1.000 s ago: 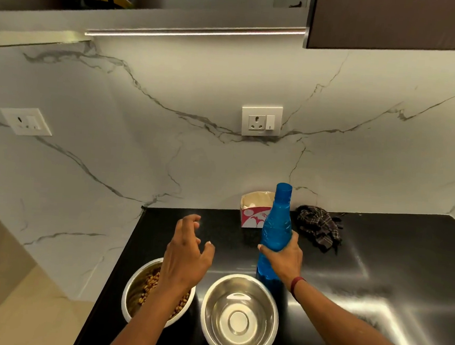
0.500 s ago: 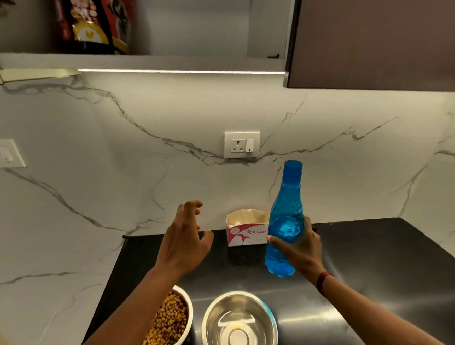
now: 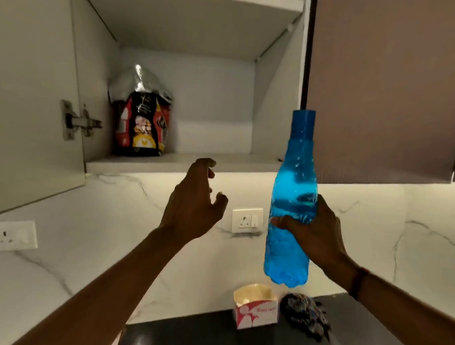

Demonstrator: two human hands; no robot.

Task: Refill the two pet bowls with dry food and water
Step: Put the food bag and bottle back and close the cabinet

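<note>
Head view: right hand (image 3: 318,235) grips blue bottle (image 3: 296,177) upright, cap up.

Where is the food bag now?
In the head view, the food bag stands at the left of the open cabinet's lower shelf, up-left of the left hand.

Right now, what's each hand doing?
Left hand: open, fingers loosely curled, holding nothing.
Right hand: gripping the blue bottle, raised off the counter.
</note>
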